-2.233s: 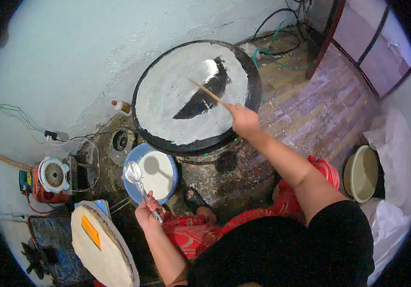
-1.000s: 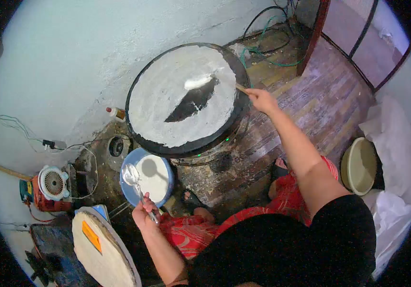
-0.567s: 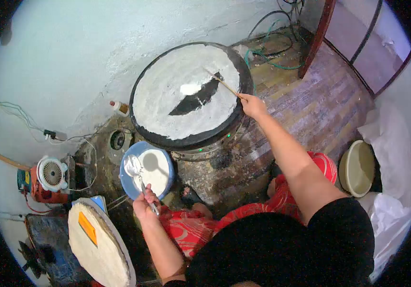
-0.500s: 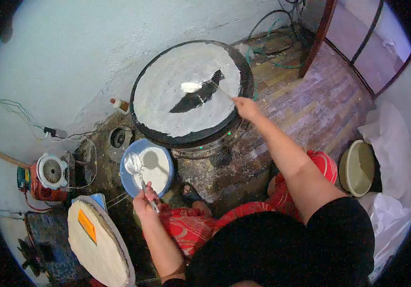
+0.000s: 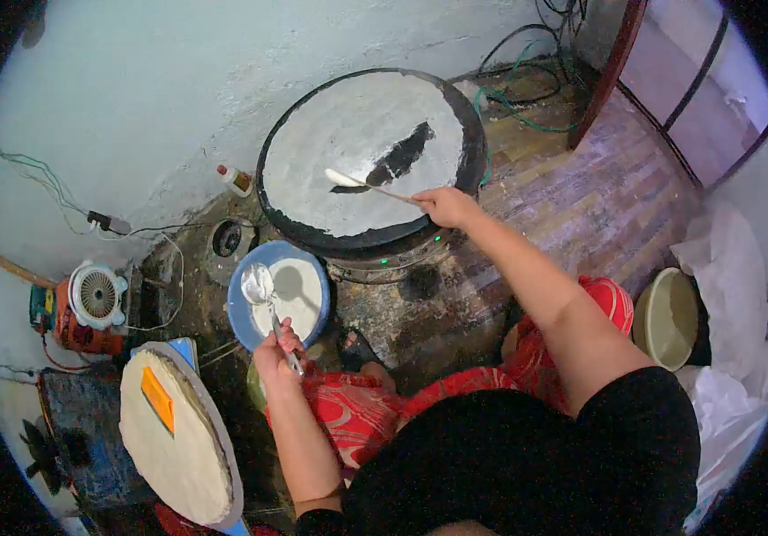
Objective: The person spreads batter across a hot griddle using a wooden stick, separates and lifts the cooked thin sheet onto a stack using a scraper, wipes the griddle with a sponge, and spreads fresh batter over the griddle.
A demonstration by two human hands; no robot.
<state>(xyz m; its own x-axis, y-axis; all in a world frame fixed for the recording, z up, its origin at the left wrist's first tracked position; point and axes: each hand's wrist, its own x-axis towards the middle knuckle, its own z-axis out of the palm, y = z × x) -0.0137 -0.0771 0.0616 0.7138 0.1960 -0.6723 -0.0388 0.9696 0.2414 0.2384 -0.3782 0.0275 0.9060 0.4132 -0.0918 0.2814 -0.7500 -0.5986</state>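
White batter (image 5: 312, 134) covers most of a large round black griddle (image 5: 470, 161), with a dark bare strip right of its centre. My right hand (image 5: 448, 207) is closed on a thin wooden stick (image 5: 393, 194) reaching over the batter from the griddle's near right side. The stick's far end meets a small white mound of batter (image 5: 339, 177) at the strip's lower left end. Over a blue basin (image 5: 235, 290) of white batter, my left hand (image 5: 278, 354) grips a metal ladle (image 5: 259, 284), its bowl coated white.
A stack of round flatbreads (image 5: 174, 447) with an orange piece (image 5: 158, 400) on top stands lower left. Beyond it are a blower (image 5: 98, 295) and cables. A small bottle (image 5: 235, 180) is by the wall. At the right sit a pale basin (image 5: 667, 319) and white sheeting (image 5: 728, 393).
My right hand has moved the stick toward the lower left over the griddle. The white mound has shifted that way, and the dark strip is narrower. My left hand still holds the ladle over the basin.
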